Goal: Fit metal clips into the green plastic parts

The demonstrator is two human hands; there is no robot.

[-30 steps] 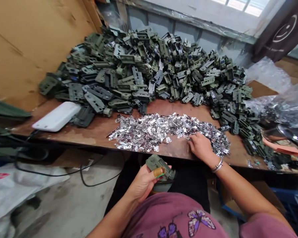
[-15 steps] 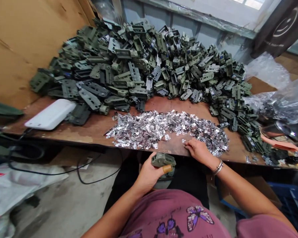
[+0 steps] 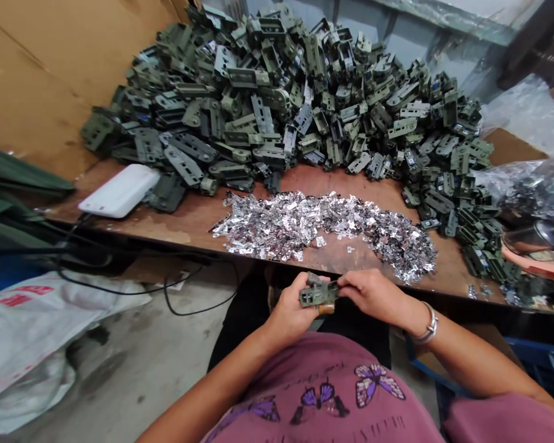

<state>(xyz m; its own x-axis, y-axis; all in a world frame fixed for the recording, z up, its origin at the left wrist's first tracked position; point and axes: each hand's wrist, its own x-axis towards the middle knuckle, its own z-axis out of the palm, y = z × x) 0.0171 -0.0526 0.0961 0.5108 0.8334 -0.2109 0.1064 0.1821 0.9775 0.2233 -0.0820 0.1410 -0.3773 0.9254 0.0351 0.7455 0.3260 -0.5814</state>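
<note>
My left hand (image 3: pixel 292 311) is wrapped round a dark green slotted plastic housing (image 3: pixel 318 294), held over my lap just off the table's front edge. A tan cover sits on the thumb. My right hand (image 3: pixel 373 294) pinches at the housing's right end, thumb and forefinger together; whatever lies between those fingertips is too small to make out. Beyond both hands, a heap of small shiny metal clips (image 3: pixel 277 224) spreads along the table, and one loose clip (image 3: pixel 350 249) lies apart from it.
Behind the clips rises a big pile of similar green housings (image 3: pixel 268 123). A white power bank (image 3: pixel 120 191) with a black cable (image 3: pixel 120 286) lies at the left of the brown table (image 3: pixel 184 231). Clear plastic bags (image 3: pixel 526 123) and an orange-handled object (image 3: pixel 530 264) are at the right.
My right hand has left the tabletop and come to the housing. The left hand has turned the housing so a narrow side shows. The whole view has shifted slightly.
</note>
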